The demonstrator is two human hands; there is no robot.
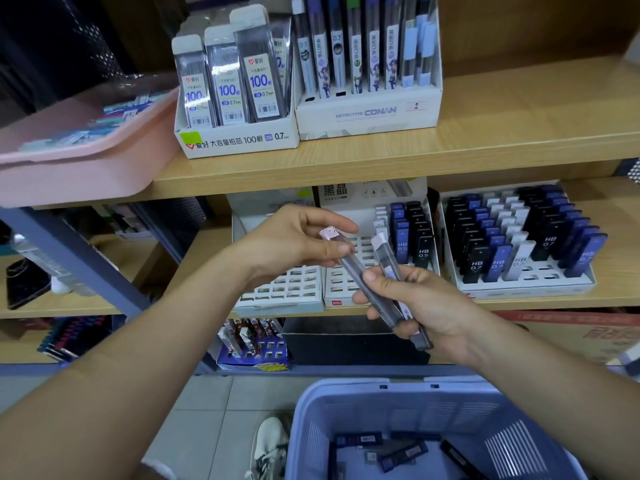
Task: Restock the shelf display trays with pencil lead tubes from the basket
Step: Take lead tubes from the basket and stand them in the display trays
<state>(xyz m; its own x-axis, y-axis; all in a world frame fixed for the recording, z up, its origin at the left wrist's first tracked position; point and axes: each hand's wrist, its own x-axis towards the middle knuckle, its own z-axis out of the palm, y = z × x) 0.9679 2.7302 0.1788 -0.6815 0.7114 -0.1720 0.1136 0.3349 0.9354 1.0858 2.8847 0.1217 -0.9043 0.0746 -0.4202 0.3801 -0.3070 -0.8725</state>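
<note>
your one view sits on your head and looks forward and down, close to the shelving and nearly square on to it. the upper shelf (pixel 346 168) crosses with its front edge just above the middle, the lower shelf (pixel 554 303) beneath it. your left hand (pixel 294 244) and right hand (pixel 426 306) meet at the centre, forearms entering from the bottom corners. the basket (pixel 346 393) lies at the bottom edge, beside the floor tiles (pixel 214 400). the wide lens bows the shelf edges.

A light wood-laminate upper shelf board (pixel 381 157) runs across the view, with a matching wooden back panel (pixel 519 32) behind it; a second light wood shelf board (pixel 561 301) lies below; a slanted blue-grey metal strut (pixel 79 258) crosses at left; a dark perforated metal panel (pixel 69 39) stands upper left; pale grey floor tiles (pixel 207 400) lie beneath.
</note>
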